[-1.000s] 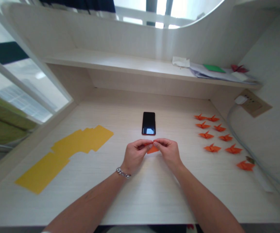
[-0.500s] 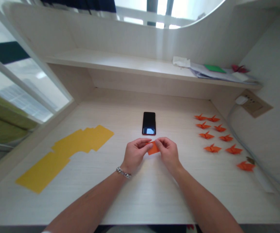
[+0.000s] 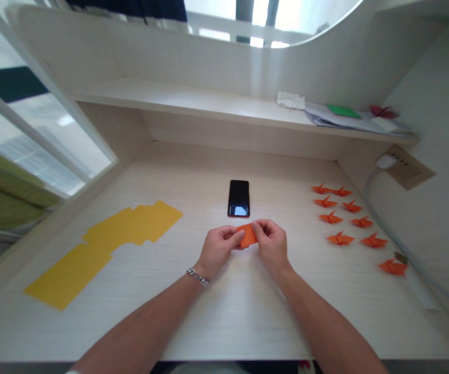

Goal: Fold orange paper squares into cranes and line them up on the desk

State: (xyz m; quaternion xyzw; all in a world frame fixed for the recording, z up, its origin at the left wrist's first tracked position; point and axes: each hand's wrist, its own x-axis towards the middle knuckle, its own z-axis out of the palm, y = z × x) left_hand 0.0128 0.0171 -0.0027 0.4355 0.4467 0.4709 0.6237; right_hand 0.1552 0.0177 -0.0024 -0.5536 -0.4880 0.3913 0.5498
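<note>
Between my two hands is a small folded piece of orange paper (image 3: 248,235), near the middle of the desk. My left hand (image 3: 219,246), with a chain bracelet on the wrist, pinches its left side between thumb and fingers. The right side is gripped by my right hand (image 3: 271,243), thumb on top. Just beyond the hands a black phone (image 3: 239,197) lies flat. Several folded orange paper cranes (image 3: 340,238) stand in rows on the right of the desk. The fingertips behind the paper are partly hidden.
Several overlapping yellow paper sheets (image 3: 131,227) lie on the left of the desk. A shelf (image 3: 208,104) runs along the back, with papers (image 3: 349,119) at its right. A cable (image 3: 388,223) hangs from the wall socket (image 3: 409,169) down the right side.
The orange paper has tilted and shifted slightly right and up, showing a flatter face. My left hand has moved slightly right and down; both hands still hold it.
</note>
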